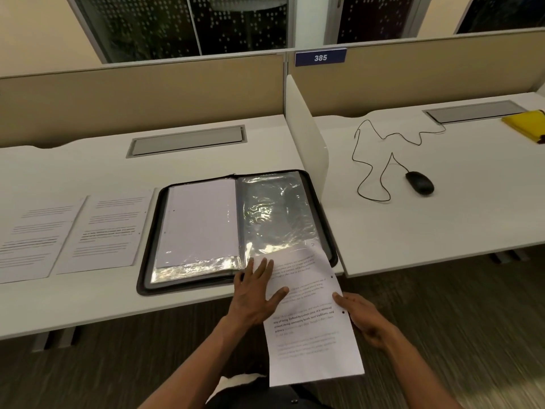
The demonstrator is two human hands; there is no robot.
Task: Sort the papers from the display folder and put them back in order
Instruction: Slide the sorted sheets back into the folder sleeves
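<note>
Feeding sheet point(306, 314) at lower centre — my left hand point(256, 293) spread flat, right hand point(358, 315) pinching its edge; next, align with sleeve point(277, 214).

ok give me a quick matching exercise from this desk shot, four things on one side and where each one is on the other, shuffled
Things:
1. display folder
2. printed sheet
3. black mouse
4. two loose papers

Places:
A. on the neighbouring desk, past the white divider
B. lying flat on the desk, left of the folder
C. open on the desk, in front of the person
D. held by the right hand, with the left hand flat on it, partly over the folder's right-hand sleeve

Pairs: 1-C, 2-D, 3-A, 4-B
</note>
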